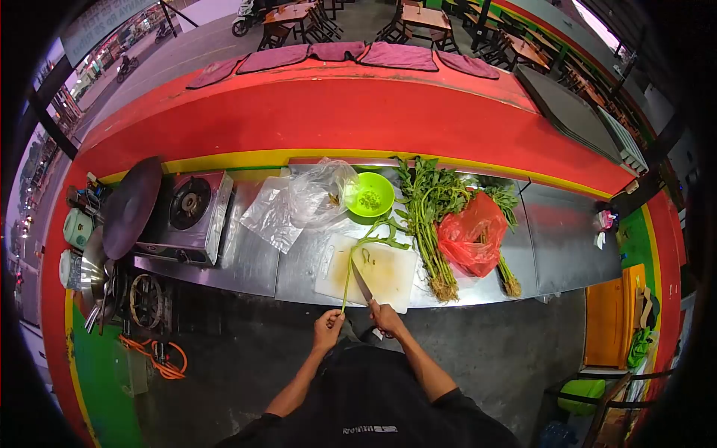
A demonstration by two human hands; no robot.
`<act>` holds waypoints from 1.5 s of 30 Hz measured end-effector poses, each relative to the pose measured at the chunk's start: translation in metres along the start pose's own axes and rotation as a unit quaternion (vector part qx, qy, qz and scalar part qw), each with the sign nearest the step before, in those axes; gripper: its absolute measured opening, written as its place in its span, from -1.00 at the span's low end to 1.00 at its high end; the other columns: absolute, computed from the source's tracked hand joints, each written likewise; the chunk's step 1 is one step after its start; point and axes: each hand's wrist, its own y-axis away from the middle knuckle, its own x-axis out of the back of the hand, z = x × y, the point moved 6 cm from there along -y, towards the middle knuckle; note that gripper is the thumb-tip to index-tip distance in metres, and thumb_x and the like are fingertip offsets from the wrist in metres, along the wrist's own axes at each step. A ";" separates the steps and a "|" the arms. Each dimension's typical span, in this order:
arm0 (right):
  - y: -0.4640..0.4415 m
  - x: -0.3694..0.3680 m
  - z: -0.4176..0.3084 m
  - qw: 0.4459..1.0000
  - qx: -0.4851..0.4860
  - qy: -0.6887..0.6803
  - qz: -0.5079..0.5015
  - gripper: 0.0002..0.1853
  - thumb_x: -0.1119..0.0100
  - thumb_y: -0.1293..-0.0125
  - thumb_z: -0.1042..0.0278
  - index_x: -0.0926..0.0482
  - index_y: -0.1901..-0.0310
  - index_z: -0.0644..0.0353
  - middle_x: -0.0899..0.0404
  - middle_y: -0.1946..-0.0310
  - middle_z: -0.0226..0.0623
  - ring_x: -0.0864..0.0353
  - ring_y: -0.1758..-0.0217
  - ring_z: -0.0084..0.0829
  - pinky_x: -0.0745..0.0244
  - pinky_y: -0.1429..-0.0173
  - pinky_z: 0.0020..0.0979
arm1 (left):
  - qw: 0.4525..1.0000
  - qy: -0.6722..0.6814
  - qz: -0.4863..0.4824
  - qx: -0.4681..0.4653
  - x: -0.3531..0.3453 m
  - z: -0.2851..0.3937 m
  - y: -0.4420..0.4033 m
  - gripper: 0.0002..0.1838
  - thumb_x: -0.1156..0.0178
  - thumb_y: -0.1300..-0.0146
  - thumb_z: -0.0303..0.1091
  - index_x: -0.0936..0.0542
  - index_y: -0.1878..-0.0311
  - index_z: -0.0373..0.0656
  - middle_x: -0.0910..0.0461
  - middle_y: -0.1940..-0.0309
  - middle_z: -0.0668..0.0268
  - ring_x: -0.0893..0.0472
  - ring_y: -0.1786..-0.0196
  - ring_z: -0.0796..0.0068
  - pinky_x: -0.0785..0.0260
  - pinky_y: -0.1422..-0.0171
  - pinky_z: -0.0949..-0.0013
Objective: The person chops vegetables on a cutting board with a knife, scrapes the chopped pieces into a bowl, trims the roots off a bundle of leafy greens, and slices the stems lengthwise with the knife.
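Observation:
My left hand [328, 327] is closed on the lower end of a long green leafy stalk [348, 278], which runs up across the white cutting board [399, 280]. In my right hand [386, 319] is a kitchen knife [361, 282], its blade pointing away from me over the board and close beside the stalk. A few small green pieces lie on the board. Just beyond it stands a bright green bowl [383, 196] with chopped green bits inside. Right of the board lies a bunch of leafy greens [424, 239] with roots attached.
A red plastic bag [475, 237] lies over more greens on the right. Clear plastic bags [317, 196] lie left of the bowl. Further left are a gas stove [188, 216] and a large dark wok [133, 207]. A red wall [328, 112] borders the metal counter [250, 257] at the back.

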 end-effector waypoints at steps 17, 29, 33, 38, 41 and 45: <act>0.012 -0.005 -0.005 0.976 -0.098 -0.168 -0.095 -0.36 0.15 -0.51 -0.34 -0.44 0.29 0.21 -0.28 0.70 -0.49 -0.20 0.77 -0.60 -0.15 0.71 -0.46 | 0.966 0.184 -0.038 0.177 -0.038 -0.001 -0.078 -0.63 -0.14 -0.49 -0.20 -0.52 -0.22 -0.20 -0.68 0.26 0.23 -0.54 0.43 0.55 -0.44 0.32 0.46; 0.003 -0.004 -0.004 0.991 -0.058 -0.105 -0.062 -0.31 0.19 -0.53 -0.32 -0.47 0.37 0.28 -0.29 0.76 -0.43 -0.22 0.80 -0.57 -0.19 0.72 -0.44 | 0.955 0.212 -0.066 0.195 -0.046 -0.002 -0.082 -0.57 -0.15 -0.47 -0.25 -0.50 -0.32 -0.21 -0.49 0.50 0.39 -0.42 0.55 0.65 -0.29 0.48 0.55; -0.002 -0.004 -0.001 0.994 -0.045 -0.083 -0.050 -0.29 0.19 -0.53 -0.32 -0.49 0.40 0.30 -0.31 0.75 -0.42 -0.24 0.80 -0.56 -0.20 0.71 -0.44 | 0.965 0.181 -0.122 0.144 -0.055 0.016 -0.067 -0.53 -0.14 -0.47 -0.28 -0.45 -0.36 -0.25 -0.51 0.48 0.40 -0.43 0.53 0.67 -0.30 0.45 0.56; -0.006 -0.002 0.002 0.993 -0.049 -0.095 -0.055 -0.29 0.18 -0.52 -0.33 -0.50 0.40 0.27 -0.33 0.74 -0.43 -0.24 0.79 -0.57 -0.20 0.71 -0.44 | 0.963 0.203 -0.112 0.138 -0.056 0.014 -0.060 -0.57 -0.14 -0.48 -0.33 -0.45 -0.35 -0.24 -0.55 0.43 0.34 -0.49 0.48 0.61 -0.38 0.38 0.51; -0.002 -0.001 0.000 0.991 -0.050 -0.106 -0.064 -0.32 0.16 -0.52 -0.32 -0.50 0.38 0.24 -0.32 0.73 -0.46 -0.22 0.79 -0.59 -0.18 0.73 -0.45 | 0.934 0.288 -0.117 0.174 -0.059 0.022 -0.052 -0.59 -0.13 -0.50 -0.31 -0.44 -0.31 -0.28 -0.61 0.19 0.29 -0.59 0.32 0.54 -0.47 0.26 0.46; 0.007 -0.001 0.003 0.986 -0.068 -0.120 -0.092 -0.35 0.15 -0.52 -0.32 -0.48 0.33 0.23 -0.31 0.72 -0.48 -0.19 0.80 -0.62 -0.15 0.74 -0.47 | 0.921 0.311 -0.127 0.198 -0.058 0.019 -0.051 -0.63 -0.10 -0.51 -0.31 -0.47 -0.29 -0.25 -0.61 0.06 0.28 -0.61 0.23 0.53 -0.46 0.26 0.48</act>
